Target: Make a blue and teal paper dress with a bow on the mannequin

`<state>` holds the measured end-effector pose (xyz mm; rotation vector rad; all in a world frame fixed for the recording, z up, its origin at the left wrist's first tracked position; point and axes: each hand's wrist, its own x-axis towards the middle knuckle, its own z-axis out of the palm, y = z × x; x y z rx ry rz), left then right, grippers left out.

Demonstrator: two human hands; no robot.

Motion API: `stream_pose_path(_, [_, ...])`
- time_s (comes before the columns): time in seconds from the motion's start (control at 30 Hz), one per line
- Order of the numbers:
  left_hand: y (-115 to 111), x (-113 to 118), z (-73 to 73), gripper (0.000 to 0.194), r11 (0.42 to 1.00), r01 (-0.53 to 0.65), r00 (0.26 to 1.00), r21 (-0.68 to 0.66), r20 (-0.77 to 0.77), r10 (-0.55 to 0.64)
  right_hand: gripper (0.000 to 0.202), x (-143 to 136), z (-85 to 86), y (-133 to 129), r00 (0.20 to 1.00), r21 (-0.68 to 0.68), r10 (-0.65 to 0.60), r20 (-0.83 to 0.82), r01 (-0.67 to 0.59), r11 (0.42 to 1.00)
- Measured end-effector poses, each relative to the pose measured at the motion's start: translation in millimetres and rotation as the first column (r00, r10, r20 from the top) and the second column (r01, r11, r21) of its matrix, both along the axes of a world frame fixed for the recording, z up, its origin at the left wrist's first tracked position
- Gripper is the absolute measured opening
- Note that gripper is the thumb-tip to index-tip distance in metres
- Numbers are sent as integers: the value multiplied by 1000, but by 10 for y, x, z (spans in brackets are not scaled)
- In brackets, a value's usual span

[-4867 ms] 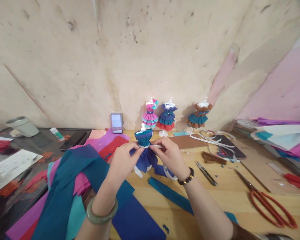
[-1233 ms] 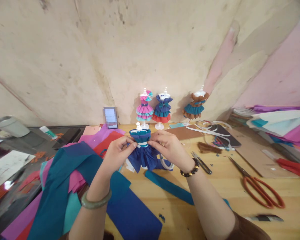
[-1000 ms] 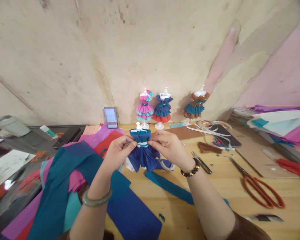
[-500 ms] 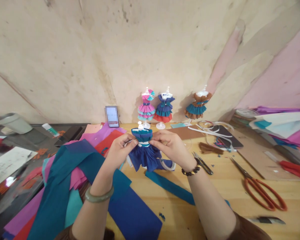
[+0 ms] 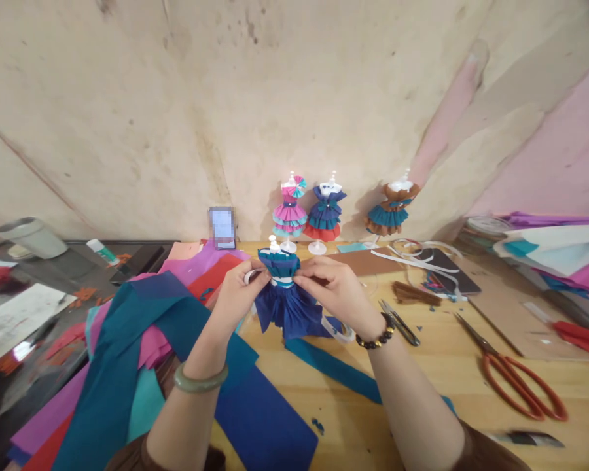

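A small white dress form (image 5: 273,245) stands upright between my hands. It wears a paper dress (image 5: 287,307) with a teal and blue pleated top and a gathered dark blue skirt; a white band shows at the waist. My left hand (image 5: 238,291) pinches the top at its left side, and a white strip (image 5: 249,276) loops by its fingers. On the opposite side, my right hand (image 5: 331,284) pinches the dress near the waist. A whitish ring, perhaps a tape roll (image 5: 342,330), lies partly behind the skirt, near my right wrist. Fingertip contact is partly hidden.
Three dressed miniature forms, among them a pink one (image 5: 289,212), stand by the wall. Coloured paper sheets (image 5: 108,340) are heaped at left, below a phone (image 5: 222,227). A teal strip (image 5: 334,367), thread snips (image 5: 400,324), orange-handled scissors (image 5: 513,373) and a cutter (image 5: 533,438) lie on the table.
The dress form tilts a little and its skirt has shifted slightly right. Both hands keep their pinch at its sides. The whole view has moved slightly.
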<state>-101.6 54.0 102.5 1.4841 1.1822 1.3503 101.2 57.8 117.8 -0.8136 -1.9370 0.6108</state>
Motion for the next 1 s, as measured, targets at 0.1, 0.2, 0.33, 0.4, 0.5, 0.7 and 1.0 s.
stream_pose_path(0.1, [-3, 45, 10, 17, 999, -48, 998, 20, -27, 48, 14, 0, 0, -10, 999, 26, -22, 26, 21, 999])
stream_pose_path(0.2, [-11, 74, 22, 17, 997, -62, 997, 36, -35, 63, 14, -3, -5, -20, 997, 47, -51, 53, 48, 998])
stream_pose_path(0.33, [-4, 74, -2, 18, 997, -55, 997, 60, -42, 58, 14, -11, -23, -24, 993, 68, -78, 84, 73, 995])
stream_pose_path(0.4, [8, 67, -25, 19, 996, -53, 997, 69, -47, 57, 13, -18, -34, -24, 992, 84, -85, 92, 77, 993])
stream_pose_path(0.5, [18, 60, -42, 19, 996, -52, 997, 79, -61, 57, 13, -36, -43, -30, 993, 97, -83, 85, 74, 992])
stream_pose_path(0.7, [-23, 55, 26, 12, 991, -111, 987, 78, -110, 119, 13, -66, -61, -33, 993, 87, -94, 65, 89, 992])
stream_pose_path(1.0, [-29, 68, -27, 34, 998, 49, 998, 39, 35, -50, 16, -46, -60, -21, 975, 139, -173, 139, 154, 978])
